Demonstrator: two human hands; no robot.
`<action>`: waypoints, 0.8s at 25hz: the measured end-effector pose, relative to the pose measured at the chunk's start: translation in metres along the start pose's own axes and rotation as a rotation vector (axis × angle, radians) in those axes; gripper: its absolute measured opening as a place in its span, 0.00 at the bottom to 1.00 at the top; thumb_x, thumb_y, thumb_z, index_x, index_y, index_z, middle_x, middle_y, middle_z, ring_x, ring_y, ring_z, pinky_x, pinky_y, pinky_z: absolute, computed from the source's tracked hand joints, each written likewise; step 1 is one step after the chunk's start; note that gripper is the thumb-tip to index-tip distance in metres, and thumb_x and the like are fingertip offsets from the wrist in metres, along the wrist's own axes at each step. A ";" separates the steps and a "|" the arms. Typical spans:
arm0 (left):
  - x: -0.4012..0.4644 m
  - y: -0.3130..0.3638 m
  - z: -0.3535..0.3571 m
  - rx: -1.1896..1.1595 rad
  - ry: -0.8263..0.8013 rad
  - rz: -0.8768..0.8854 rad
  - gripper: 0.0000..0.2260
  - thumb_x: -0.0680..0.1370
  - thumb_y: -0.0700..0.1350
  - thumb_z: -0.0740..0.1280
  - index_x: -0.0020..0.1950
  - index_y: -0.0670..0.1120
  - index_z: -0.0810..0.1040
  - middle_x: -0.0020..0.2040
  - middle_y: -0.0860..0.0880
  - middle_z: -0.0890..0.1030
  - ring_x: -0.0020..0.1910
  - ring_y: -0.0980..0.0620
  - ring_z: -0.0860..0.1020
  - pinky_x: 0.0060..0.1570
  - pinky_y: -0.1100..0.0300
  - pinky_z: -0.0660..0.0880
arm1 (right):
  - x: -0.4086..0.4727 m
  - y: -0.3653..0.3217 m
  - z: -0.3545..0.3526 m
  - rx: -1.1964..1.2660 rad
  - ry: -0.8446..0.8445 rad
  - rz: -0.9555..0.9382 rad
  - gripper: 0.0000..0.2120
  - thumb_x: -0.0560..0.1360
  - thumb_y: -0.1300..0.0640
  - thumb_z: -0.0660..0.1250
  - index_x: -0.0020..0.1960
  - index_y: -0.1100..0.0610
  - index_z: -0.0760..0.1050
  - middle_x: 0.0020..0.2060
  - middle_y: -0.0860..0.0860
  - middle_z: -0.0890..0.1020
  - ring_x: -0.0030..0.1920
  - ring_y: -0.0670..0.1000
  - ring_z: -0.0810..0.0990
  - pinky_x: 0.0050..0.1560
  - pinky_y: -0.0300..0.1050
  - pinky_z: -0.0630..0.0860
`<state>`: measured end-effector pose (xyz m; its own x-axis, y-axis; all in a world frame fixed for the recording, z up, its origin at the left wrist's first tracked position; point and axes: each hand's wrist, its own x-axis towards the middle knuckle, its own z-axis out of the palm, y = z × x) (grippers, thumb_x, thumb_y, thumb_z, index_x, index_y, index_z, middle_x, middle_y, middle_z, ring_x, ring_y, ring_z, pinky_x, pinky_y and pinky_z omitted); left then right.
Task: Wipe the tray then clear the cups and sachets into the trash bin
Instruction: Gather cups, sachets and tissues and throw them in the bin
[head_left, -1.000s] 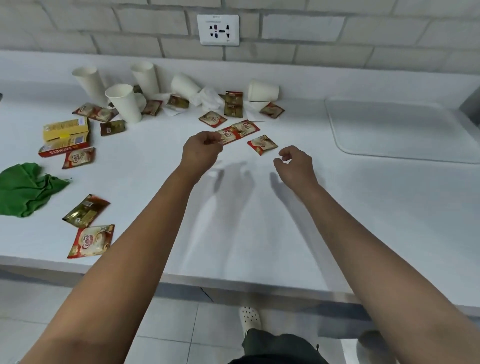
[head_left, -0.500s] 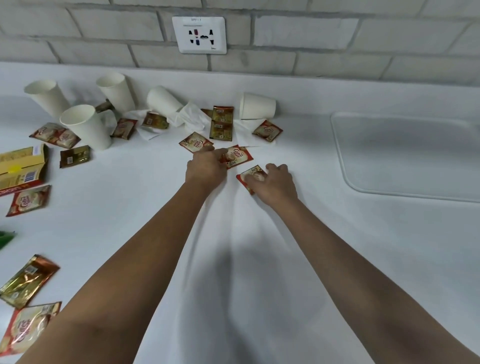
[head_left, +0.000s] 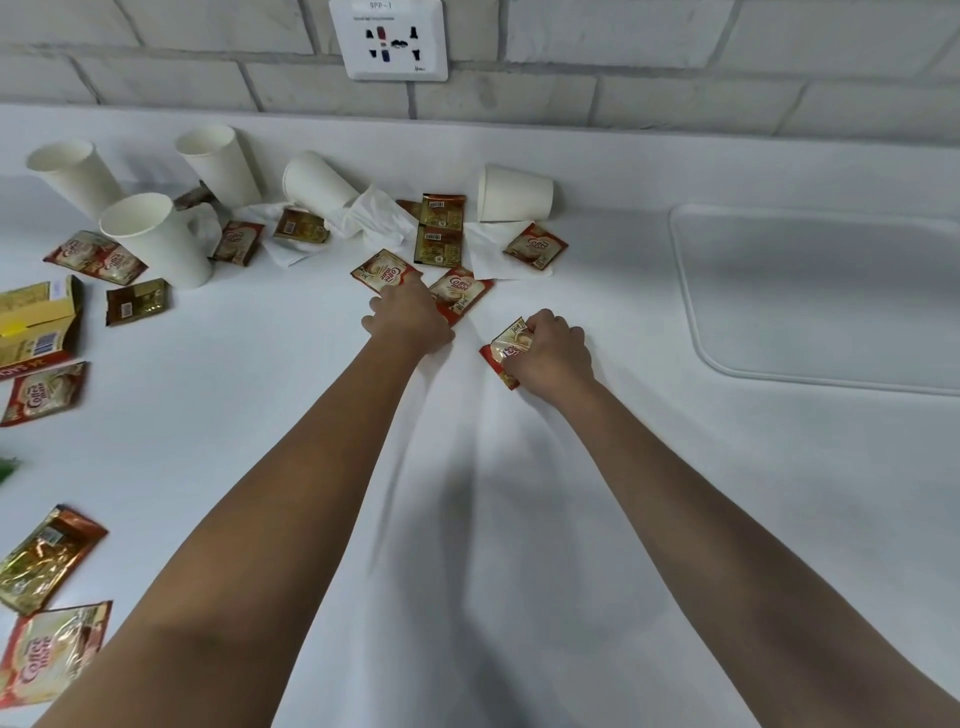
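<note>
Your right hand (head_left: 551, 349) covers much of the sachet (head_left: 508, 347) it grips, so you see only its left part and a crumpled red edge. Your left hand (head_left: 410, 318) hides the near corners of two sachets (head_left: 385, 271) lying side by side; its fingertips are out of sight, so you cannot tell whether it pinches either one. The tray (head_left: 821, 296) runs off the right edge. At the left edge, the yellow box (head_left: 32, 322), a scrap of green cloth (head_left: 7, 467) and the lowest sachet (head_left: 47, 656) are cut off. Print on the far brown sachets (head_left: 440, 228) is too small to read.
</note>
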<state>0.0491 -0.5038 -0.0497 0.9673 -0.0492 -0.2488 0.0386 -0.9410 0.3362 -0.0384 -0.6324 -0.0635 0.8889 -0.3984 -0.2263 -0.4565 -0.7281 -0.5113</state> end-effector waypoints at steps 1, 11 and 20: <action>0.000 -0.002 0.001 -0.033 0.006 -0.019 0.35 0.70 0.50 0.74 0.72 0.45 0.61 0.68 0.41 0.68 0.68 0.41 0.66 0.65 0.47 0.65 | -0.002 0.000 0.000 0.042 0.013 0.004 0.24 0.72 0.56 0.67 0.66 0.56 0.64 0.61 0.55 0.73 0.64 0.57 0.68 0.59 0.48 0.68; -0.020 -0.020 0.009 0.067 0.098 0.187 0.19 0.75 0.51 0.64 0.64 0.45 0.72 0.61 0.41 0.73 0.60 0.42 0.73 0.57 0.49 0.74 | -0.020 0.017 -0.007 0.548 0.124 0.012 0.18 0.72 0.68 0.62 0.61 0.59 0.68 0.48 0.50 0.75 0.44 0.50 0.75 0.31 0.34 0.70; -0.040 -0.041 -0.001 -0.378 -0.072 0.062 0.35 0.69 0.45 0.75 0.72 0.50 0.65 0.67 0.46 0.74 0.63 0.48 0.74 0.55 0.61 0.70 | -0.037 0.027 -0.011 0.937 0.166 0.080 0.10 0.72 0.70 0.61 0.50 0.59 0.71 0.52 0.59 0.80 0.44 0.58 0.81 0.27 0.40 0.79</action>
<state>0.0088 -0.4627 -0.0526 0.9513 -0.1383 -0.2755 0.0828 -0.7463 0.6605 -0.0838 -0.6433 -0.0602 0.8066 -0.5541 -0.2060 -0.2349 0.0193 -0.9718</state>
